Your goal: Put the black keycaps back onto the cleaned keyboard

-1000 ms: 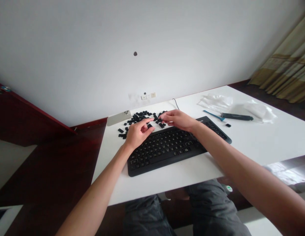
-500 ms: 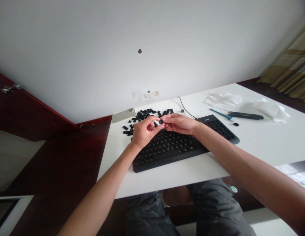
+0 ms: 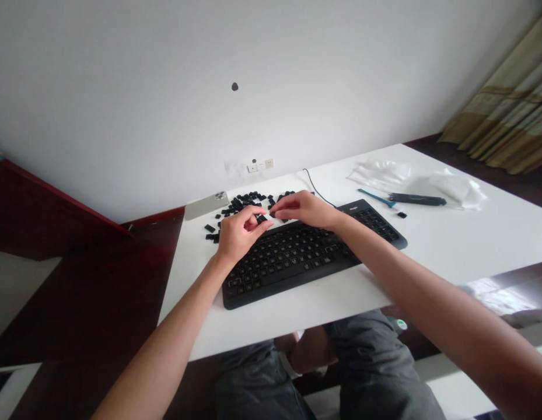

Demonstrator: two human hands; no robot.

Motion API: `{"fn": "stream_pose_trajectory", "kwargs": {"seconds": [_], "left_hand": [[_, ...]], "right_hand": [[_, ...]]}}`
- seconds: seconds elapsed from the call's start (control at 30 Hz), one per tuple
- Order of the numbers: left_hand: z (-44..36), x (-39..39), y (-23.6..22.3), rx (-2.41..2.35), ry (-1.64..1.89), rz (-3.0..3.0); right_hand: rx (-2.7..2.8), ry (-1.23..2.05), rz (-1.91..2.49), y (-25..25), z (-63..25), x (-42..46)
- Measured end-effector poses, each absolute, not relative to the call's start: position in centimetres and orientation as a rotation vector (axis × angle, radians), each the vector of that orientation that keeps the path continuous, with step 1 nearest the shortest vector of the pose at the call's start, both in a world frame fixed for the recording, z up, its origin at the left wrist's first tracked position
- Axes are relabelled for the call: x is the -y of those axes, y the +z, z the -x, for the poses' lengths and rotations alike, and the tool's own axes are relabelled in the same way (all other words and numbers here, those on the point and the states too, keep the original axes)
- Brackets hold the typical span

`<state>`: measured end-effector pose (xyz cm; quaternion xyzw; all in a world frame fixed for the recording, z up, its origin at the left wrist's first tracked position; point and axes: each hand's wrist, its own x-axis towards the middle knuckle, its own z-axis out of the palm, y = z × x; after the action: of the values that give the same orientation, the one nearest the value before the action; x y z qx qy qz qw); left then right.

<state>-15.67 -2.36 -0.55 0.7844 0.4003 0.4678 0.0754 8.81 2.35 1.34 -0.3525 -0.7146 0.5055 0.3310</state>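
The left hand (image 3: 240, 236) pinches a small matte-black plastic keycap (image 3: 262, 219) near the right hand (image 3: 306, 210), whose curled grip is unclear, above a black keyboard (image 3: 288, 262) with most rows capped, while a loose heap of black keycaps (image 3: 240, 204) lies far left.

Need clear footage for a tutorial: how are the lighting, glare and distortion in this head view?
In the head view, the light is soft and even with only faint shadows; the white table looks bright, a glare patch sits at lower right, the wide lens bends and tilts the table edges, and the keyboard legends look soft.
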Motion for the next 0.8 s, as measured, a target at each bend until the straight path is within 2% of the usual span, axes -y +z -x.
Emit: {"fn": "stream_pose_trajectory", "kwargs": {"seconds": [0.1,0.2,0.37,0.57,0.8], "left_hand": [[16.1,2.1,-0.7,-1.25,1.369,-2.372],[16.3,1.8,-0.9,-1.275,1.302,-2.381],[16.5,1.6,-1.2,-1.293,1.155,-2.396],[16.7,1.4,-1.1,-1.341,1.098,-2.39],[17.0,1.1,-0.8,-1.391,1.106,-2.354]], "right_hand": [[2.027,0.741,1.26,1.8,-11.0,-3.5],[2.043,0.471,1.501,1.7,-12.6,-4.5],[2.129,0.383,1.617,1.3,-13.1,-5.0],[1.974,0.206,1.807,1.6,-15.6,-5.6],[2.124,0.337,1.927,0.9,-16.6,-6.3]]}}
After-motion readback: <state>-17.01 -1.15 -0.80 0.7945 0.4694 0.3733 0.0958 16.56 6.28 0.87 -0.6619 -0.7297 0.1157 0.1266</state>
